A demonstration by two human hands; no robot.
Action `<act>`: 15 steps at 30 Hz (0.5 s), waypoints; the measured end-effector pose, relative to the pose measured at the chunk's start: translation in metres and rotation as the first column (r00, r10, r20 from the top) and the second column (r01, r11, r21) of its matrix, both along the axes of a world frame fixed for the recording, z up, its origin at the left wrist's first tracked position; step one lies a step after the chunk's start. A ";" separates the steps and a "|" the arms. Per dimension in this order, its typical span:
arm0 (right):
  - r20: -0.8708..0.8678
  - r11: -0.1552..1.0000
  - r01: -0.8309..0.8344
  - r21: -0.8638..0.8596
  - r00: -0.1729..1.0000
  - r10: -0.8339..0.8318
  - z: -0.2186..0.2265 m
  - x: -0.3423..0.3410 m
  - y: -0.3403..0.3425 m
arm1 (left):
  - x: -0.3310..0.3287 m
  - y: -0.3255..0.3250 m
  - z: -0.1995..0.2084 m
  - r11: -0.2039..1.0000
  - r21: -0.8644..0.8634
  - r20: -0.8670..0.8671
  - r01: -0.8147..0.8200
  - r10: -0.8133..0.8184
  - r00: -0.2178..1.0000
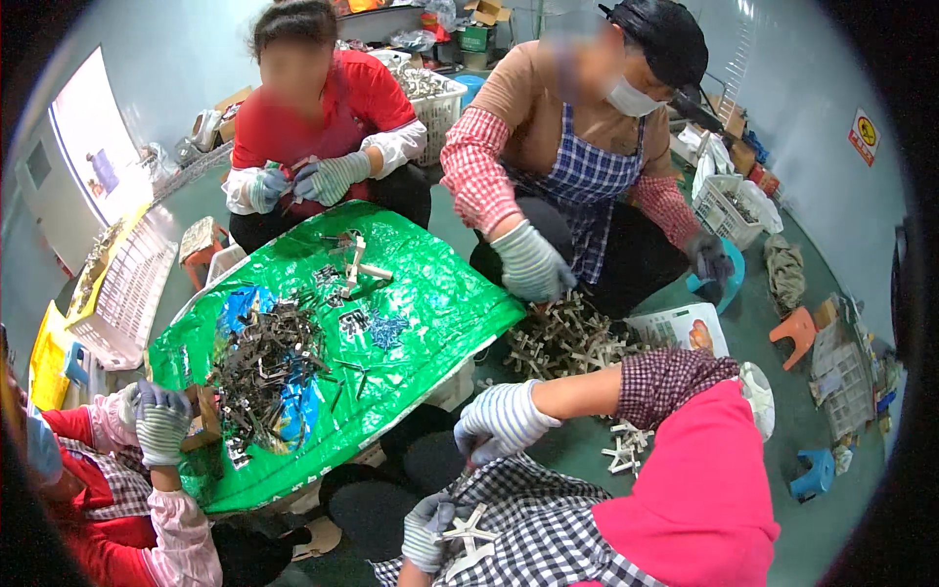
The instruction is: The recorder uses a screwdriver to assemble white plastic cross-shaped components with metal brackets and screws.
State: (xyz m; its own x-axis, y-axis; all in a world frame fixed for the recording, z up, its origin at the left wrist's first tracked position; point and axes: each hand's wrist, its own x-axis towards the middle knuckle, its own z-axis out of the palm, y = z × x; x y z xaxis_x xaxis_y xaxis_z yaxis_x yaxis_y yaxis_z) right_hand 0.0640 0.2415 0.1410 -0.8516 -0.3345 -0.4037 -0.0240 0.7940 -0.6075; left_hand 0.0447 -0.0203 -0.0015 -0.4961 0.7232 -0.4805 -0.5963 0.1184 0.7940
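Observation:
In my left hand (427,533), in a striped grey-and-white glove, a white star-shaped piece (471,536) with several arms is held over the black-and-white checkered apron on my lap. Just above it is my right hand (504,419), also gloved. Its fingers close on a thin, dark reddish tool (466,474) that points down toward my left hand; the kind of tool is too small to make out. Beside my right forearm, a few similar white star-shaped pieces (626,447) lie on the floor.
A table under a green plastic sheet (421,293) carries a heap of dark metal parts (269,367) and small blue pieces (386,331). A big pile of star-shaped pieces (567,338) lies beyond my right arm. Three gloved co-workers sit around. White crates (127,293) and low stools (794,338) stand about.

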 end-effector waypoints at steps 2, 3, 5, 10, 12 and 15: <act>0.022 0.999 0.036 0.028 0.999 -0.037 0.004 -0.004 -0.002 | -0.002 0.000 0.005 1.000 0.016 0.067 -0.015 0.014 0.998; 0.017 0.999 0.021 0.047 1.000 -0.022 0.010 -0.006 -0.002 | -0.002 0.002 0.009 1.000 -0.001 0.091 -0.031 0.031 0.995; -0.036 0.996 -0.076 0.045 0.996 0.077 0.000 -0.007 0.000 | -0.003 -0.003 0.005 0.998 0.046 0.117 0.052 -0.057 0.992; -0.243 0.995 -0.096 -0.017 0.966 0.089 -0.011 0.003 0.004 | -0.002 -0.010 0.007 0.968 0.191 0.169 0.162 -0.195 0.966; -0.243 0.994 -0.110 -0.029 0.965 0.100 -0.007 0.011 0.008 | -0.004 -0.014 0.001 0.955 0.215 0.212 0.206 -0.252 0.944; -0.280 0.974 -0.228 0.015 0.934 0.223 0.002 0.011 0.008 | 0.005 -0.008 -0.023 0.946 0.287 0.200 0.149 -0.211 0.957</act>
State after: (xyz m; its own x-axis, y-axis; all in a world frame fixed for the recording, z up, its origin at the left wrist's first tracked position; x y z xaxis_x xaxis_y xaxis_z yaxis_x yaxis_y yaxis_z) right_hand 0.0753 0.2498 0.1435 -0.8302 -0.5357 -0.1540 -0.3712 0.7375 -0.5642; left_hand 0.0492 -0.0278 -0.0249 -0.2471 0.9067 -0.3419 -0.7512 0.0436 0.6586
